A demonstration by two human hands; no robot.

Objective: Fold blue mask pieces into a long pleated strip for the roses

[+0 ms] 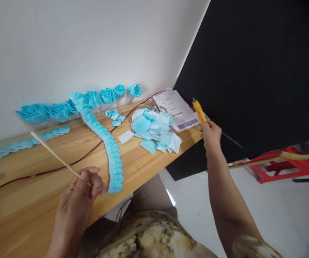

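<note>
My left hand (pixel 80 193) pinches a thin wooden stick (pixel 54 154), which slants up and to the left over the table. To the right of that hand lies a long pleated light-blue strip (pixel 111 154), running from the table's front edge back to the flowers. My right hand (pixel 211 134) is wrapped round a yellow glue gun (pixel 199 111), nozzle pointing up, beside the table's right end. Between the hands spreads a pile of light-blue and white cut pieces (pixel 153 125). Several blue flowers (pixel 107 95) stand in a row along the wall.
A second pleated strip (pixel 36 141) lies at the left. A red-and-black cord (pixel 89 150) crosses the wooden table (pixel 135 166). Behind the pile are a printed sheet (pixel 179 111) and scissors (pixel 163 109). A large black panel (pixel 251 71) and a red stool (pixel 286 166) are at the right.
</note>
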